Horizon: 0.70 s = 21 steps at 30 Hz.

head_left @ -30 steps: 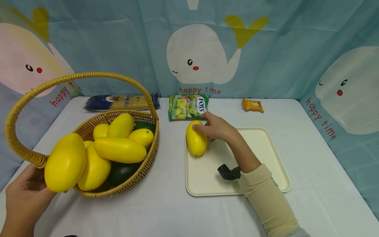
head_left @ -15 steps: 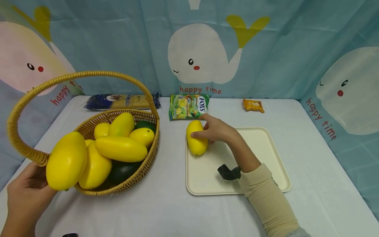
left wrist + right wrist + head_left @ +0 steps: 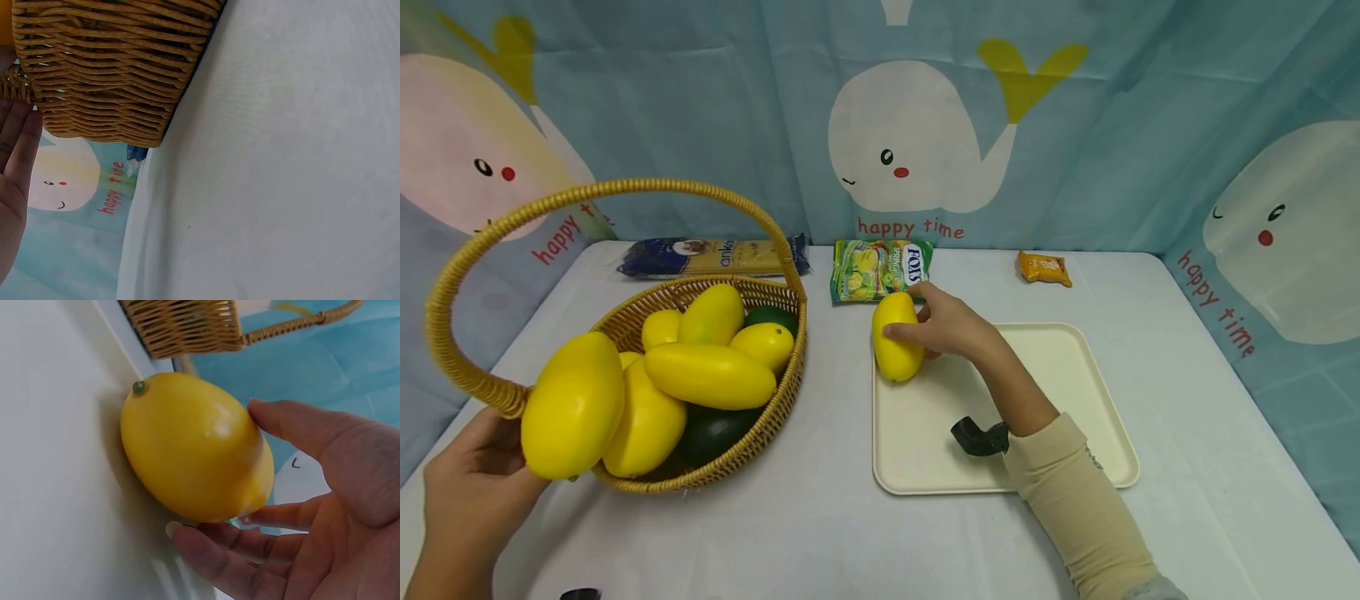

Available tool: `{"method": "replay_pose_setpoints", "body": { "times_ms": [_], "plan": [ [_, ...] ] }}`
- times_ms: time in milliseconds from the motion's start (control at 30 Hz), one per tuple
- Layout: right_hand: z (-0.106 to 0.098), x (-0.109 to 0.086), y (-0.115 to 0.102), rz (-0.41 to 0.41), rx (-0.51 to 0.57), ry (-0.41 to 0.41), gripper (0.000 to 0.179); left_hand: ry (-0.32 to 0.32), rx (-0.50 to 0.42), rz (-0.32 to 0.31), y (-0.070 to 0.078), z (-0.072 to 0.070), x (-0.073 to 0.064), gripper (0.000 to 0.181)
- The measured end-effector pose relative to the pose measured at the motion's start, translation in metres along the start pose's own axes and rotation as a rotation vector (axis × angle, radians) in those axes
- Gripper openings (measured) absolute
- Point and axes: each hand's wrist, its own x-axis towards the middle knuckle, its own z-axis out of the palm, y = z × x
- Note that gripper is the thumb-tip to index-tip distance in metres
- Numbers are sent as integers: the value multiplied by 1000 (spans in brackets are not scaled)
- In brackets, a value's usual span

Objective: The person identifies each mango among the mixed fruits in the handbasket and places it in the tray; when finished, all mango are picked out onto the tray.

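One yellow mango [image 3: 897, 354] clasped between the right hand [image 3: 951, 323]'s fingers and thumb, at the far left corner of the tray [image 3: 917, 442].
From my end I can't tell whether it rests on the tray or hangs just above it; the left hand [image 3: 475, 483] pinches the wicker basket [image 3: 786, 396] near its handle's foot. I'd judge the work early: only this mango is at the tray, while several others [image 3: 709, 375] lie in the basket.

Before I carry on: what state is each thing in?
Tray: flat, partly hidden
Held yellow fruit: gripped by right hand, contact with tray unclear
Basket: loaded with other fruit, held by left hand
Green packet: lying flat
Blue packet: lying flat
Orange packet: lying flat
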Motion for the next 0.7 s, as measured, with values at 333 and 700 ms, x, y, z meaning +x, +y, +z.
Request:
{"method": "replay_pose_setpoints", "body": {
  "times_ms": [333,700],
  "plan": [
    [-4,-4,-1,23,7,-4,82,-4,-16,-16,1,0,1,61],
    [-1,-12,-13,-83,-131,163,75,-2,-16,-19,1,0,0,61]
  ]
}}
